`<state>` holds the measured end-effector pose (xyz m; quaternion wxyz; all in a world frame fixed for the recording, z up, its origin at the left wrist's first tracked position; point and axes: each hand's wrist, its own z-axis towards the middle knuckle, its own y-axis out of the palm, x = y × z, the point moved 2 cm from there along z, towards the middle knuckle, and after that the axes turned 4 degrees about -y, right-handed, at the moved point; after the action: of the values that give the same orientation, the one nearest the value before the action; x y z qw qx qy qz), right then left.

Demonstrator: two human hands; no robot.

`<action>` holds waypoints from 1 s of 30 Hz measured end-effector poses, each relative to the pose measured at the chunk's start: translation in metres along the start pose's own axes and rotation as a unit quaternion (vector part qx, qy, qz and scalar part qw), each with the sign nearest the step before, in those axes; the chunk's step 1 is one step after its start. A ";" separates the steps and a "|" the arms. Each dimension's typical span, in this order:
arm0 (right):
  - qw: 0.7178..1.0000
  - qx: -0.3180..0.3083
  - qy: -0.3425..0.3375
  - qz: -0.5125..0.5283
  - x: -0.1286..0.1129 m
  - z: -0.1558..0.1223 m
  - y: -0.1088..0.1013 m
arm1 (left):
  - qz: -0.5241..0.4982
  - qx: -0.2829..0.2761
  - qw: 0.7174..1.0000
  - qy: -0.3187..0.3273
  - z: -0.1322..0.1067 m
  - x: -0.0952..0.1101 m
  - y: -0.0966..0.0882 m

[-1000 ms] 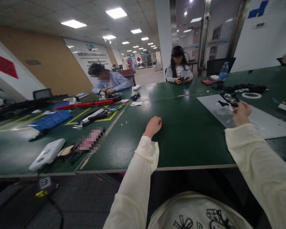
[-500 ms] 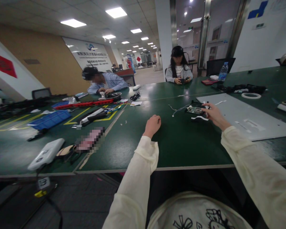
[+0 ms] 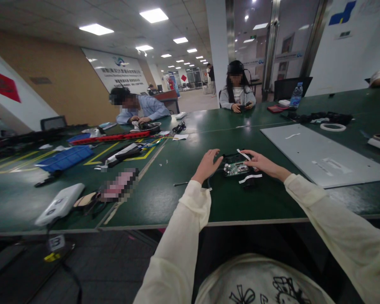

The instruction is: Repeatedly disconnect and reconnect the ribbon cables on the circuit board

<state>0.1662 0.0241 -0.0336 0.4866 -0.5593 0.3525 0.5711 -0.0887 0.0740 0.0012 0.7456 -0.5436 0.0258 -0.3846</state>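
Note:
A small green circuit board in a black frame (image 3: pixel 236 167), with white ribbon strips trailing from it, lies on the green table (image 3: pixel 164 198) straight in front of me. My left hand (image 3: pixel 207 164) reaches its left edge, fingers curled over the black frame. From the right, my right hand (image 3: pixel 260 163) holds the board's right side, fingers partly stretched along it. Both arms wear cream sleeves.
A grey metal panel (image 3: pixel 319 154) lies to the right, with a white tape ring (image 3: pixel 332 127) and black parts behind it. A blue bin (image 3: pixel 65 158), a white device (image 3: pixel 61 203) and tools lie left. Two other people sit at the far side.
My right hand carried the circuit board from the grey panel leftward and nearer to me, setting it in front. My left hand opened from a fist and moved onto the board.

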 end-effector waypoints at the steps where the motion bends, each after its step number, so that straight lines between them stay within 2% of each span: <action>1: 1.000 0.004 0.001 -0.001 0.002 0.001 0.000 | -0.011 -0.023 1.000 0.012 -0.001 0.003 0.002; 6: 1.000 0.004 0.001 -0.009 0.003 0.001 0.000 | -0.047 -0.135 0.989 0.045 -0.007 0.014 0.014; 9: 1.000 -0.012 0.003 -0.006 -0.001 -0.002 0.002 | -0.058 -0.165 0.984 0.044 -0.008 0.014 0.020; 16: 1.000 -0.018 -0.002 -0.005 -0.004 -0.004 0.003 | -0.073 -0.153 0.985 0.034 -0.009 0.011 0.022; 23: 0.999 0.022 0.032 -0.019 -0.005 -0.004 -0.001 | -0.062 -0.146 0.987 0.021 -0.008 0.008 0.017; 27: 0.992 0.086 0.035 -0.083 0.002 -0.001 -0.016 | -0.055 -0.144 0.988 0.001 -0.009 0.003 0.012; 30: 0.979 0.172 0.024 -0.106 0.008 0.005 -0.044 | -0.056 -0.140 0.988 -0.008 -0.010 0.001 0.010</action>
<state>0.2073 0.0424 -0.0350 0.6247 -0.5148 0.3959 0.4336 -0.0868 0.0669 -0.0109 0.6394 -0.6466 0.0429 -0.4137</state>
